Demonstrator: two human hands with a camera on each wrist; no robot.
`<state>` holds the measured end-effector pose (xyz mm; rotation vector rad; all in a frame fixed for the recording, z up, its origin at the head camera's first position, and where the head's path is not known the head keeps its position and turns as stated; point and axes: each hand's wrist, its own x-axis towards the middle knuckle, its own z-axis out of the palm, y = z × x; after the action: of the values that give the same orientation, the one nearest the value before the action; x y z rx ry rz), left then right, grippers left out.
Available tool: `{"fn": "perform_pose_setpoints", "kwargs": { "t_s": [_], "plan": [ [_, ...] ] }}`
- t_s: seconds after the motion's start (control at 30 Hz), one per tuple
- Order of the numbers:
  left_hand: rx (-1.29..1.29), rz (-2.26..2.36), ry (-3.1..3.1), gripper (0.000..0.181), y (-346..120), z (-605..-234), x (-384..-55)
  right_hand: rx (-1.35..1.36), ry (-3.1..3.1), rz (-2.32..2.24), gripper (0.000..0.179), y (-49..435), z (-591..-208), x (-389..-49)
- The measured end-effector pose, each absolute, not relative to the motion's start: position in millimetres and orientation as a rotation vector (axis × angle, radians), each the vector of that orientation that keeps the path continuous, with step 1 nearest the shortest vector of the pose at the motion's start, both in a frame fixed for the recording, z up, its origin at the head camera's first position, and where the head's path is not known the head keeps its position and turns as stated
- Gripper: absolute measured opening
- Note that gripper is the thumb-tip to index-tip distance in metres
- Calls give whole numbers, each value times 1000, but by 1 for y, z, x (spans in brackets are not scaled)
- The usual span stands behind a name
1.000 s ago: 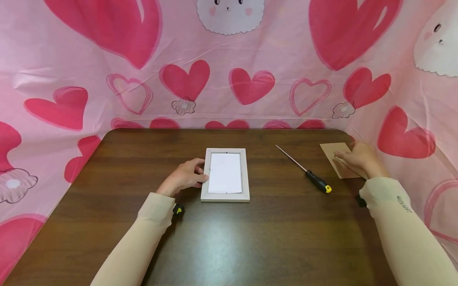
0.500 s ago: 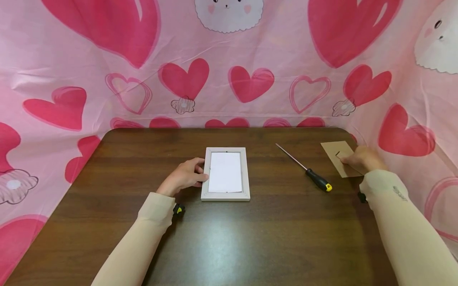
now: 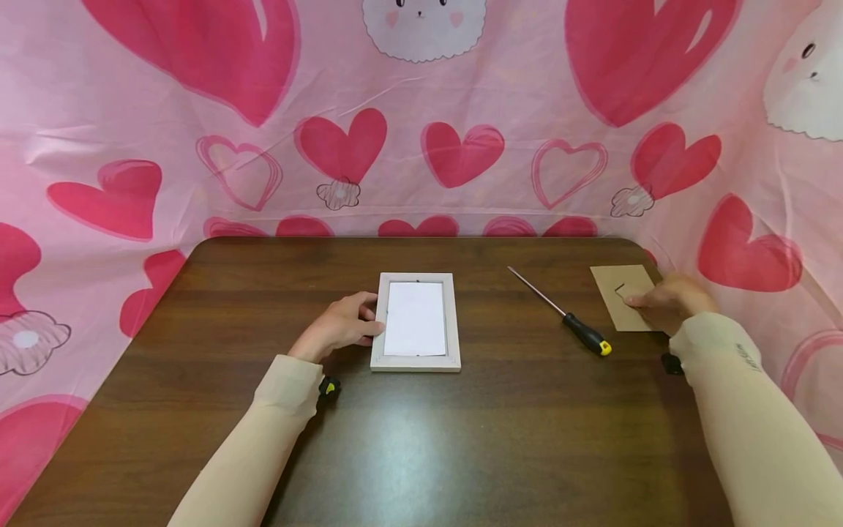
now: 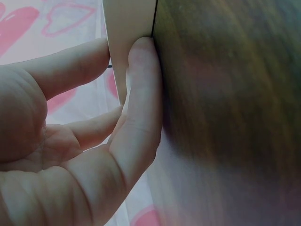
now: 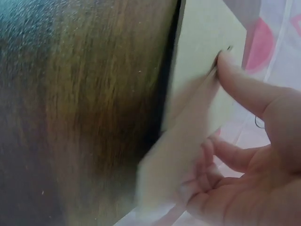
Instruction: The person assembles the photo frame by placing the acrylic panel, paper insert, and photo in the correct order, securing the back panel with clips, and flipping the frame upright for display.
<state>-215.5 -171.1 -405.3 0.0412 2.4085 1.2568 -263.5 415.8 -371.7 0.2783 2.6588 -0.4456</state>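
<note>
A pale picture frame (image 3: 416,364) lies face down on the brown table, with a white sheet (image 3: 415,320) filling its opening. At its left side my left hand (image 3: 339,322) grips the edge; in the left wrist view fingers (image 4: 141,75) lie along the frame's side wall (image 4: 127,21), close to the tabletop. Far to the right, my right hand (image 3: 678,300) holds a tan backing board (image 3: 612,293). In the right wrist view the thumb (image 5: 235,77) presses on the board's face, beside a support flap (image 5: 174,160) that stands away from it. Other fingers are partly hidden behind.
Between frame and board lies a screwdriver (image 3: 582,333) with a black and yellow handle, its tip pointing to the back left. The wooden table (image 3: 421,439) is bordered by a pink heart-patterned cloth (image 3: 461,88) at the back and sides.
My right hand has shifted slightly right on the board, uncovering a small dark mark on it. The left hand and the frame stay where they were.
</note>
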Motion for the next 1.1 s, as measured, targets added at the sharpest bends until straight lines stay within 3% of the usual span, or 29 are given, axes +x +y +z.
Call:
{"fn": "perform_pose_setpoints", "kwargs": {
  "t_s": [0.17, 0.33, 0.5, 0.7, 1.1],
  "plan": [
    [35, 1254, 2411, 71, -171, -406, -216, 224, 2660, -507, 98, 422, -373, -263],
    [35, 1257, 2407, 71, -171, -406, -215, 230, 2721, -615, 74, 419, -374, -261],
    [39, 1261, 2402, 71, -171, -405, -214, 205, 2699, -934, 62, 401, -371, -258],
    [49, 1280, 2396, 71, -173, -406, -214, 84, 2641, -1164, 71, 360, -352, -263],
    [46, 1261, 2402, 71, -172, -406, -216, -113, 2439, -1519, 64, 248, -341, -249]
  ]
}}
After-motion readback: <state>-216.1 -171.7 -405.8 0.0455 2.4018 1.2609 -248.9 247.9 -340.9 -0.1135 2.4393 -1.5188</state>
